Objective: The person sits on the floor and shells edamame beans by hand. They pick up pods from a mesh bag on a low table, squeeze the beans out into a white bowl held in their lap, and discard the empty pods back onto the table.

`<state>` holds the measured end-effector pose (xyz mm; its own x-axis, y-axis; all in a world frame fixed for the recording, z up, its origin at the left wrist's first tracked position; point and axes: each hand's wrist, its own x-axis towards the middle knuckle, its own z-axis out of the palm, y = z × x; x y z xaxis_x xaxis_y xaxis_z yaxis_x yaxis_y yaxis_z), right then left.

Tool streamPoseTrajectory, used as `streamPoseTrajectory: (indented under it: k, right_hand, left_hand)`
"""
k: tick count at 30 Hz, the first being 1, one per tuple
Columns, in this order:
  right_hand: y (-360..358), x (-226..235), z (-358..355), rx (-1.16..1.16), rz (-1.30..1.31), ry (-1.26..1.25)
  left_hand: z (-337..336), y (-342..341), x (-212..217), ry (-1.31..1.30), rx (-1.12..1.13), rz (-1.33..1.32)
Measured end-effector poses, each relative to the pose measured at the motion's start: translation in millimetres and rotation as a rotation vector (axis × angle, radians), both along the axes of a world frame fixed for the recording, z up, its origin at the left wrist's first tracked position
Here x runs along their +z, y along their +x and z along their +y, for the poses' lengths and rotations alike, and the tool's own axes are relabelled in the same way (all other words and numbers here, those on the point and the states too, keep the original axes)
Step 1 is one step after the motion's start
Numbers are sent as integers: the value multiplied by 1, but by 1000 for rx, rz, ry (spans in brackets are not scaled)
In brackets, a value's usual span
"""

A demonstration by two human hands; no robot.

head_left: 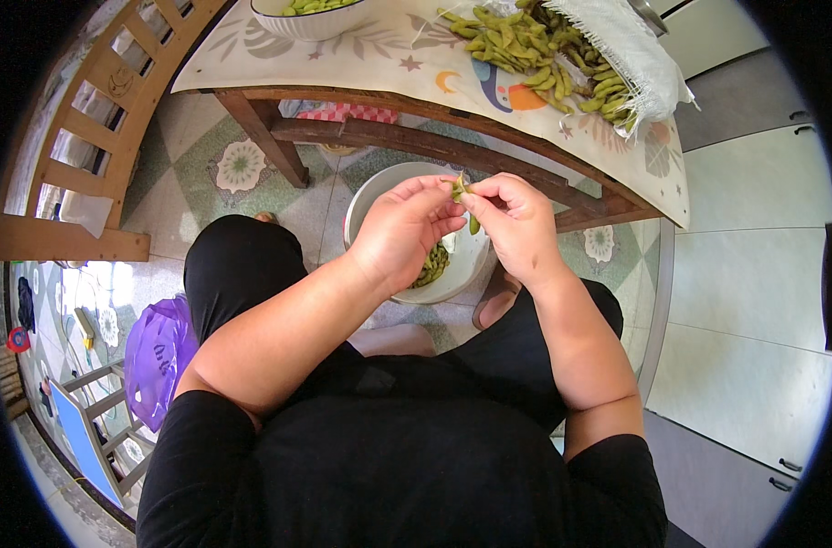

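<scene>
My left hand point(405, 224) and my right hand point(518, 224) meet above a white basin point(473, 271) on the floor between my legs. Pinched between their fingertips is a green soybean pod point(459, 189), which looks split at the top. A green piece point(473, 225) hangs below my right thumb; whether it belongs to the same pod I cannot tell. Green pods or shells point(432, 266) lie in the basin, partly hidden by my left hand.
A table with a patterned cloth point(361, 64) stands ahead, bearing a pod heap point(535, 55), a white woven sack point(626, 55) and a ribbed bowl point(311, 20) with green contents. A purple bag point(158, 361) is at my left, pale cabinets point(754, 274) at right.
</scene>
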<state>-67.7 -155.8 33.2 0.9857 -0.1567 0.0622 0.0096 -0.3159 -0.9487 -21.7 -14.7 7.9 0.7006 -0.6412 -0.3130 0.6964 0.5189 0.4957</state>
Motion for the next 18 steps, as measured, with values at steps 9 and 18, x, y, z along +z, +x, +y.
streamPoseTrajectory:
  k: [9,18]
  right_hand:
    - [-1,4,-5,-5,217,496]
    - [-6,4,0,-27,187,341]
  left_hand:
    - [1,-2,5,78,13,51]
    - [-1,-7,0,178,-14,-147]
